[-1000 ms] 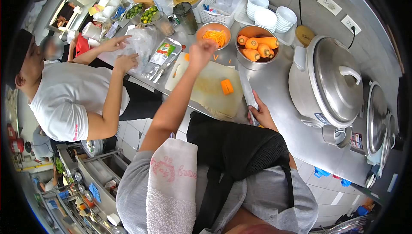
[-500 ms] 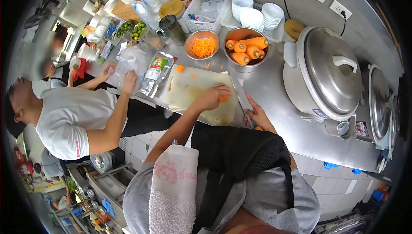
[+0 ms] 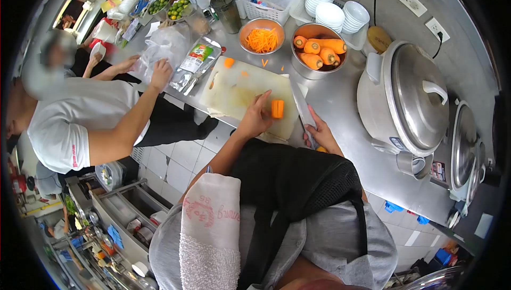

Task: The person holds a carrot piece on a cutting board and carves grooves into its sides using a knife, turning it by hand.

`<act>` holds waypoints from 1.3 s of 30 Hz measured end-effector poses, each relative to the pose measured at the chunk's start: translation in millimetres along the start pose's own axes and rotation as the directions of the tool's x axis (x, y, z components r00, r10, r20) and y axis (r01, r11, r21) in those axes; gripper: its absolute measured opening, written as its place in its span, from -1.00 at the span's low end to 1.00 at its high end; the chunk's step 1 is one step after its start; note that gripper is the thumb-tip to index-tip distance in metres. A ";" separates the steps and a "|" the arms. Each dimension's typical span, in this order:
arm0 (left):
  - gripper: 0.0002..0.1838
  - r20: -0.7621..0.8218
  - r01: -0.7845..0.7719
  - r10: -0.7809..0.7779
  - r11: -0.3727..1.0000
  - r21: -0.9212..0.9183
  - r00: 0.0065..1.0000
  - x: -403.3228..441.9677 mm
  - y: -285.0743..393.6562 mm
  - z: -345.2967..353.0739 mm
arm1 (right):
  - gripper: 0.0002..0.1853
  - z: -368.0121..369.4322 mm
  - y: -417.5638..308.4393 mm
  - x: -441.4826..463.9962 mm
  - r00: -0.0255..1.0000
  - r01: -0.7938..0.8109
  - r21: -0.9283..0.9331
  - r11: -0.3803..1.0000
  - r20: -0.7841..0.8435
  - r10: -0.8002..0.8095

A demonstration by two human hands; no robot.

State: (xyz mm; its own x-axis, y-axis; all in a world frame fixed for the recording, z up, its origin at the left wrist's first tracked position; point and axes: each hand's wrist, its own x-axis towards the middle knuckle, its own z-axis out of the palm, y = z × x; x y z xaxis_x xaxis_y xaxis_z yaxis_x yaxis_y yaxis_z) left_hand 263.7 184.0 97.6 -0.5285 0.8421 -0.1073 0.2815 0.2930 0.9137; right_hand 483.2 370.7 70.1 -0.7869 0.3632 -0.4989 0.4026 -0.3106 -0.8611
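Note:
My right hand (image 3: 321, 131) is wrapped round the handle of a large kitchen knife (image 3: 301, 102), whose blade points away from me along the right edge of the cutting board (image 3: 229, 88). An orange block of carrot (image 3: 277, 109), with a line down its middle, stands on the board's right part. Just left of it is my left hand (image 3: 256, 115), open with fingers apart and holding nothing. A carrot end (image 3: 229, 62) lies near the board's far edge. Beyond the board are a bowl of carrot strips (image 3: 262, 40) and a steel bowl (image 3: 311, 70) of whole peeled carrots (image 3: 319, 50).
A big lidded rice cooker (image 3: 399, 98) stands on the steel counter (image 3: 340, 109) to the right. A silver pouch (image 3: 194, 66) lies left of the board. A co-worker in a white shirt (image 3: 90, 114) handles a clear plastic bag (image 3: 159, 50) there. White bowls (image 3: 330, 16) are stacked behind.
My left hand has let go of the carrot block and drawn back to its left, so the block now shows. The knife stays in my right hand, and the view has shifted slightly.

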 end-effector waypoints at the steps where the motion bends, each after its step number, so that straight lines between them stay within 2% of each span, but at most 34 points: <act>1: -0.04 -0.014 0.011 -0.011 1.000 0.001 1.000 -3.3 0.4 0.6 | -0.18 -0.9 1.4 0.7 1.000 -0.002 -0.010 1.000 0.004 0.002; 2: -0.04 -0.023 0.012 -0.012 1.000 -0.006 1.000 -3.1 -0.7 1.2 | -0.18 -2.3 4.4 2.0 1.000 0.004 -0.012 1.000 0.006 -0.004; 3: -0.08 -0.070 -0.187 0.203 0.964 0.189 0.977 -0.2 -3.1 1.8 | -0.18 -1.1 1.7 2.0 1.000 0.010 -0.015 1.000 0.011 -0.009; 4: -0.12 -0.073 -0.355 0.411 0.852 0.384 0.909 3.6 -6.3 2.4 | -0.18 -0.4 -1.0 1.6 1.000 0.009 -0.026 1.000 0.018 -0.009; 8: -0.21 -0.058 -0.414 0.439 0.877 0.244 0.897 28.5 -39.7 18.5 | -0.19 5.2 -14.4 -0.3 0.999 0.043 -0.070 0.997 0.003 -0.043; 10: -0.27 -0.185 -0.410 0.453 0.883 0.229 0.872 38.1 -38.8 22.7 | -0.19 11.6 -28.7 -0.1 0.997 0.069 -0.105 0.992 -0.013 -0.071; 11: -0.27 -0.182 -0.408 0.448 0.886 0.220 0.875 40.9 -39.1 23.5 | -0.19 15.8 -39.3 -0.5 0.994 0.106 -0.161 0.981 0.002 -0.107; 15: -0.30 -0.169 -0.440 0.502 0.845 0.304 0.848 45.3 -38.8 23.8 | -0.20 19.0 -52.8 7.8 0.988 0.155 -0.292 0.944 0.047 -0.147; 18: -0.31 -0.170 -0.446 0.517 0.832 0.331 0.839 42.7 -40.8 26.1 | -0.19 23.1 -55.7 11.0 0.984 0.180 -0.273 0.945 0.048 -0.174; 22: -0.32 -0.167 -0.428 0.520 0.815 0.391 0.838 40.5 -38.6 25.9 | -0.19 23.9 -62.6 9.7 0.996 0.086 -0.311 0.947 0.054 -0.073; 24: -0.32 -0.158 -0.433 0.526 0.808 0.399 0.836 40.5 -36.9 25.4 | -0.19 24.4 -57.3 13.2 0.984 0.175 -0.299 0.938 0.066 -0.163; 39: -0.31 -0.139 -0.427 0.513 0.812 0.397 0.847 38.8 -33.9 24.6 | -0.21 26.3 -65.3 9.7 0.995 0.096 -0.424 0.901 0.047 -0.084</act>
State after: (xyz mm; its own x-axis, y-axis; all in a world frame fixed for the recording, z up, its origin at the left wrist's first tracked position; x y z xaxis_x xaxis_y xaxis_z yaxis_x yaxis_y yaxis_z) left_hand 253.4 217.9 52.9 -0.4144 0.8010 0.4321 0.7723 0.0583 0.6326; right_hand 437.0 371.4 124.1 -0.8391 0.3462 -0.4195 0.4851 0.1276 -0.8651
